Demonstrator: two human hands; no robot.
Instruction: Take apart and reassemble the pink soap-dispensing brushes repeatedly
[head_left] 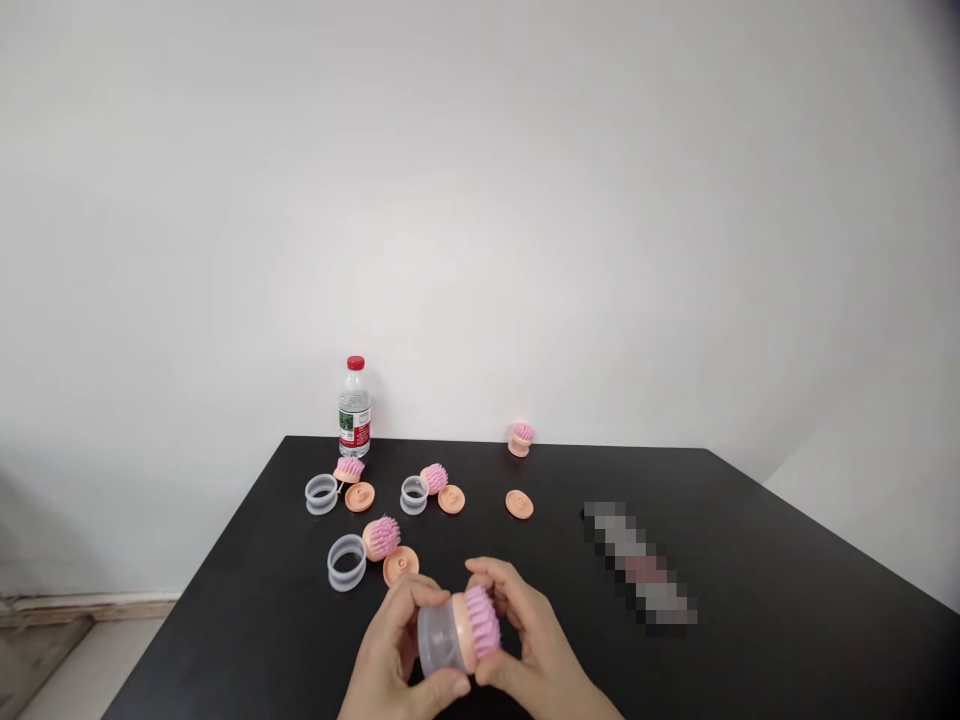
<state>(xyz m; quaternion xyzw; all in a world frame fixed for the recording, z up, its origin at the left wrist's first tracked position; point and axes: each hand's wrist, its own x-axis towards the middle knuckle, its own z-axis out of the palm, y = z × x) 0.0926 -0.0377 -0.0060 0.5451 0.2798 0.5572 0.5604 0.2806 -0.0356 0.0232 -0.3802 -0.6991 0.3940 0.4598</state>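
Low in the view, my left hand grips a translucent plastic ring-shaped cup, turned on its side. My right hand has its fingers round a brush head with pink bristles and a peach base. The base sits against the cup's right end; whether the two are locked together I cannot tell. Just beyond my left hand lies a peach round disc, beside another pink brush head and a clear ring.
Farther back are two similar sets, with clear rings, brush heads and discs. One peach disc lies alone, and a peach-based brush stands near the wall. A red-capped bottle stands back left; a pixelated long object lies right.
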